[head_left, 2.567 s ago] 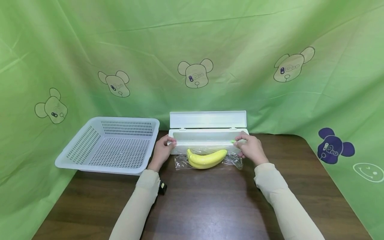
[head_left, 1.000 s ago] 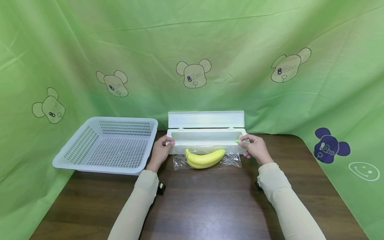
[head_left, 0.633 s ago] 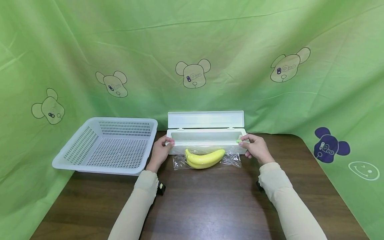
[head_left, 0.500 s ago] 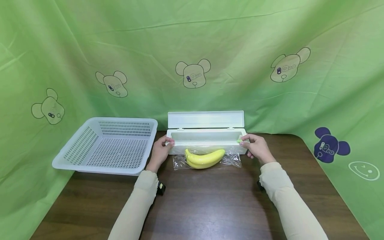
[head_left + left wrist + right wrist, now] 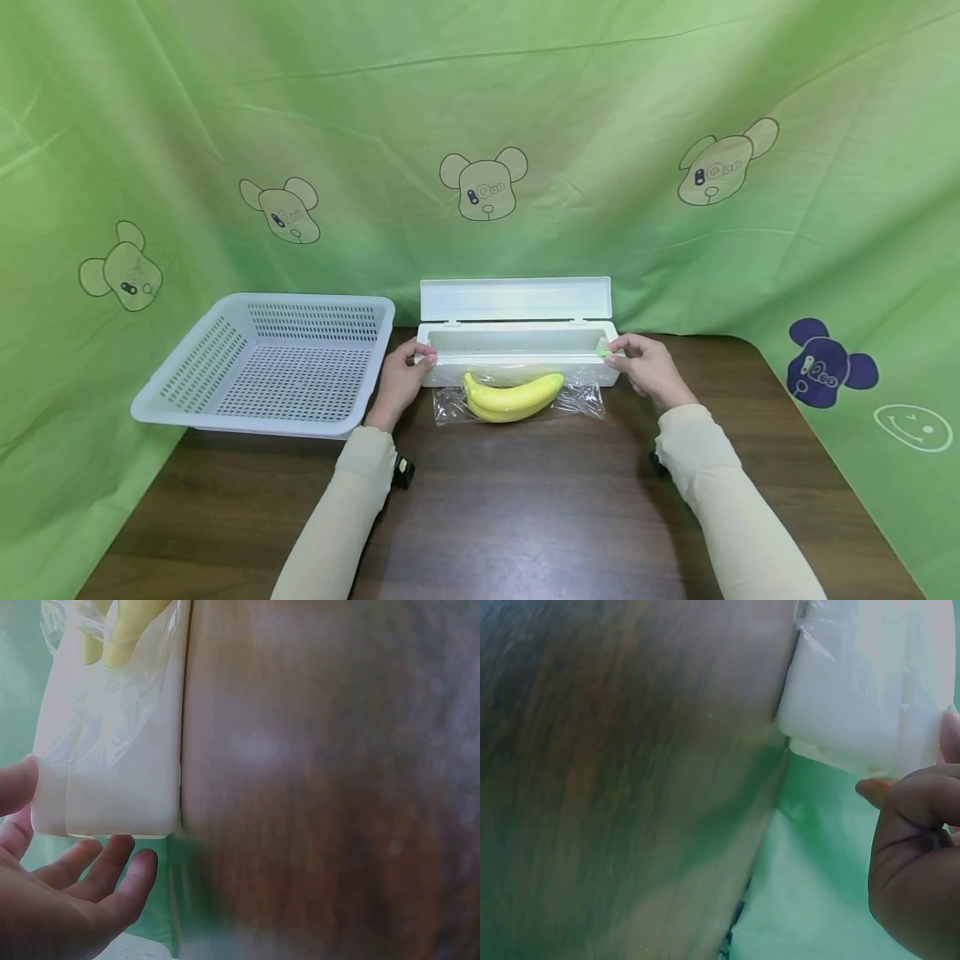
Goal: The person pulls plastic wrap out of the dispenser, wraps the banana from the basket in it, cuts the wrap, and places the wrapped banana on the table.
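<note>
A white cling film box [image 5: 517, 372] stands at the back of the table, its hinged lid [image 5: 516, 299] raised. My left hand [image 5: 401, 377] grips the box's left end, thumb at the front rim. In the left wrist view, the other fingers of that hand [image 5: 97, 889] curve loosely below the end wall. At the right end of the front rim, my right hand [image 5: 647, 367] pinches a small green slide cutter [image 5: 603, 353] between thumb and forefinger. Clear cling film [image 5: 585, 398] hangs over the box front onto the table. Yellow bananas [image 5: 517, 398] lie on the film, against the box.
A white perforated plastic basket [image 5: 262, 425] stands left of the box, close to my left hand. Dark brown wood table [image 5: 517, 517] stretches toward me. A green curtain [image 5: 375, 108] with bear prints hangs right behind the box and along both sides.
My right hand has slid rightward along the front rim with the green slide cutter, to the box's right end. The left hand keeps its grip; bananas and basket stay put.
</note>
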Available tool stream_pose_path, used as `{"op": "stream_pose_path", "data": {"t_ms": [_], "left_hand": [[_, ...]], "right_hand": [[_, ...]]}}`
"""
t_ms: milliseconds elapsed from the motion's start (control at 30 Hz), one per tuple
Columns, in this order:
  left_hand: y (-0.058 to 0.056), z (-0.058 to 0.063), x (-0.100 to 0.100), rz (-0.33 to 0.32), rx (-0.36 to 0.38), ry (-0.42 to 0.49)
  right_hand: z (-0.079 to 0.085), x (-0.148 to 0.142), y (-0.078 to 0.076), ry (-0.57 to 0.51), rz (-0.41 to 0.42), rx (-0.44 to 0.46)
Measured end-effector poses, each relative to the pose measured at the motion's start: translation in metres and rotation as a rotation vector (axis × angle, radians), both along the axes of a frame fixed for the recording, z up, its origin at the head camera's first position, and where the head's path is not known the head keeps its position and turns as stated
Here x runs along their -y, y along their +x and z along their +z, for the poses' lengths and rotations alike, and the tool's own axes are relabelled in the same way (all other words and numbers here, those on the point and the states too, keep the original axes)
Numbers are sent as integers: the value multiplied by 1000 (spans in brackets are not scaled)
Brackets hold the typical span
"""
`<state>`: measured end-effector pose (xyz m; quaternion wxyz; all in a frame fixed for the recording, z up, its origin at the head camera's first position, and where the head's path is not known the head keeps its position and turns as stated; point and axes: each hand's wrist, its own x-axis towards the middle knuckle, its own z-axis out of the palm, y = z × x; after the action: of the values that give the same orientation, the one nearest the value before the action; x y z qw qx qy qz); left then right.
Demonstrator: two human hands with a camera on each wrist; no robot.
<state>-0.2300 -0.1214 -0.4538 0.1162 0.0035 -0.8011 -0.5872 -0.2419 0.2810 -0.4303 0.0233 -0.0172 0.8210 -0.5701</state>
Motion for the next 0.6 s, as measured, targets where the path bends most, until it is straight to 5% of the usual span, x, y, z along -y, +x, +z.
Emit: {"op": "stream_pose_path", "data": {"t_ms": [600], "left_hand": [[-1,-2,2,-4,-4,7]], "right_hand": [[-11,-15,-1,-148,47,-18]]}}
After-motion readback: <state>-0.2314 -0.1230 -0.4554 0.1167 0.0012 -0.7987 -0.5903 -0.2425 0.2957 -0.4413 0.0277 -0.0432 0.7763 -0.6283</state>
